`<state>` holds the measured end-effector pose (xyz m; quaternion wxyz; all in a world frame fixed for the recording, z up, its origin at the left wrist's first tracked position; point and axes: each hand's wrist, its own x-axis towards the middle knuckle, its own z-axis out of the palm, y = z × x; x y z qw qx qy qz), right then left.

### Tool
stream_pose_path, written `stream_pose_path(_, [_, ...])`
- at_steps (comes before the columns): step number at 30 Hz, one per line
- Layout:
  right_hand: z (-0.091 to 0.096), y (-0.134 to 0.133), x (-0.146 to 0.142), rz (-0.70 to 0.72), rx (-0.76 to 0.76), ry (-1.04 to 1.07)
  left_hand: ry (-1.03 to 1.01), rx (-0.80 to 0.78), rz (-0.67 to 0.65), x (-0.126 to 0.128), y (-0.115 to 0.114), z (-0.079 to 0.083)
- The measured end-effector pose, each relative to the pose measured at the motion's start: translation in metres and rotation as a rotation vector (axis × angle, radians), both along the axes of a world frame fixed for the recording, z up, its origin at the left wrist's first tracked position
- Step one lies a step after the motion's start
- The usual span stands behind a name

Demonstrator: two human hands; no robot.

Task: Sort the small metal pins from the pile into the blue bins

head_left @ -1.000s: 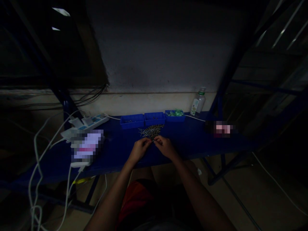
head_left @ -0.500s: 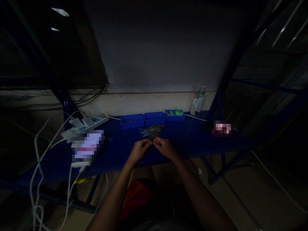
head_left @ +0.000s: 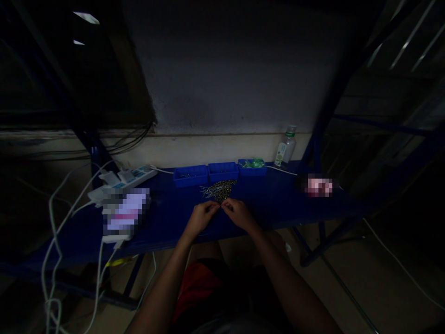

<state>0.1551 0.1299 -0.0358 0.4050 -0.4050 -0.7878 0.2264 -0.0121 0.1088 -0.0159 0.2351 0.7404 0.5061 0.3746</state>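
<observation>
My left hand (head_left: 202, 215) and my right hand (head_left: 237, 212) meet fingertip to fingertip at the near side of a small heap of metal parts. Both are closed in a pinch; whatever lies between the fingers is too small and dark to make out. The heap has brass-coloured pieces (head_left: 225, 187) on its right and thin silvery pins (head_left: 210, 190) on its left. Behind it stand a left blue bin (head_left: 190, 181) and a middle blue bin (head_left: 223, 177), each with a few small bits inside. A right blue bin (head_left: 252, 172) holds crumpled green plastic (head_left: 256, 162).
A clear bottle (head_left: 285, 147) stands by the wall at the back right. A blurred-out object (head_left: 319, 185) lies on the blue table (head_left: 278, 199) at right. On the left are a power strip (head_left: 139, 174), a blurred-out device (head_left: 127, 211) and looping white cables (head_left: 52, 241).
Almost nothing differs. Both hands keep their pinch in the same spot beside the heap, and the view has shifted very slightly.
</observation>
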Motion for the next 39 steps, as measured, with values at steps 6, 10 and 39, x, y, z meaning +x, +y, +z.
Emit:
stream_pose_path(6, [-0.0031, 0.0004, -0.0009, 0.023, 0.025, -0.017, -0.038, 0.010, -0.024, 0.0007, -0.0019, 0.0028])
stream_pose_path(10, [-0.0032, 0.0000, -0.0009, 0.007, 0.025, -0.032, -0.067, -0.005, -0.039, 0.0001, -0.0016, 0.0019])
stream_pose_path(39, [0.0022, -0.0028, 0.0004, 0.015, -0.020, 0.005, -0.018, 0.014, -0.039, -0.0018, 0.0023, -0.0021])
